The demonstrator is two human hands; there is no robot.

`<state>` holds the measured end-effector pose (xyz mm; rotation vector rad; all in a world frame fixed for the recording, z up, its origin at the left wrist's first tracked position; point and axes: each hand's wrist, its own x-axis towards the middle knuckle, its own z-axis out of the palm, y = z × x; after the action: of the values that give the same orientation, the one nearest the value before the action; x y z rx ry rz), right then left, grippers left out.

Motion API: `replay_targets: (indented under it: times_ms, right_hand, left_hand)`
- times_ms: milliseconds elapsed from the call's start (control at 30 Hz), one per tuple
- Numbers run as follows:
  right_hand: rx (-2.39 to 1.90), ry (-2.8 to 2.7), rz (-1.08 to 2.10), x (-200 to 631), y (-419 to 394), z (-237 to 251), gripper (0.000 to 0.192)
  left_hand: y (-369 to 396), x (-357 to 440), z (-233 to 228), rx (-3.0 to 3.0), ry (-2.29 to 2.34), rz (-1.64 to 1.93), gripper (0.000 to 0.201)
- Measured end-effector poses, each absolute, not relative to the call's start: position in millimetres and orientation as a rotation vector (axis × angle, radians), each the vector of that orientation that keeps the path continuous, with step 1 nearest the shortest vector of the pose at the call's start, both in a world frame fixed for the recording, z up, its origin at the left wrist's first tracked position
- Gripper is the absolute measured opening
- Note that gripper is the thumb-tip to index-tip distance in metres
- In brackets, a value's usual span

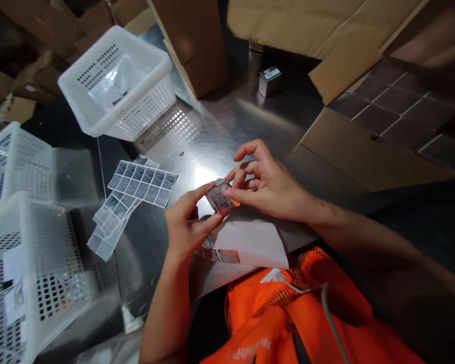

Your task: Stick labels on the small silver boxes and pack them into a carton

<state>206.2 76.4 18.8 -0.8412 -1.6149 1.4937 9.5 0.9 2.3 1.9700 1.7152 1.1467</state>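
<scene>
- I see left hand (185,221) fingers holding the small box (212,199), just beyond white sheet (256,240).
- Right hand (273,184): thumb at label (220,200); I can't tell if fingers grip.
- Box twisting could skew label.

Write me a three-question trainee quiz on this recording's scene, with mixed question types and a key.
1. Fill in: the small, rectangular, grey-faced box is gripped by its edges in the person's ____.
2. Where do the overlapping sheets of grey rectangular labels lie?
a) inside a white plastic basket
b) on the shiny grey metal table
c) inside an open carton
3. True or false: the open brown cardboard carton at the picture's right contains dark, square-topped boxes in rows.

Key: 1. left hand; 2. b; 3. true.
</scene>
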Motion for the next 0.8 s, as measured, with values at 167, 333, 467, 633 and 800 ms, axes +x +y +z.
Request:
replay_targets:
  times_ms: [167, 333, 467, 633, 800]
  right_hand:
    - [-1.045, -1.723, 0.845, 210.4, 84.2, 13.5, 0.062]
    - [-0.513, -2.13, 0.763, 207.0, 77.0, 13.5, 0.047]
    - [-0.405, -2.448, 0.757, 192.2, 68.8, 3.6, 0.03]
    - [-0.457, -2.456, 0.849, 185.1, 68.6, -8.0, 0.015]
    - [-0.295, -2.404, 0.595, 185.5, 65.7, -10.5, 0.02]
  left_hand:
    - [3.5, 8.9, 2.4, 1.706, 2.073, 1.189, 0.057]
    - [12.4, -7.0, 1.6, 1.479, 2.441, 1.293, 0.058]
    - [16.7, -14.3, 0.0, 1.344, 2.438, 1.307, 0.062]
    - [18.5, -14.9, -1.0, 1.45, 2.401, 1.393, 0.054]
    - [21.0, -19.1, -3.4, 1.363, 2.37, 1.468, 0.049]
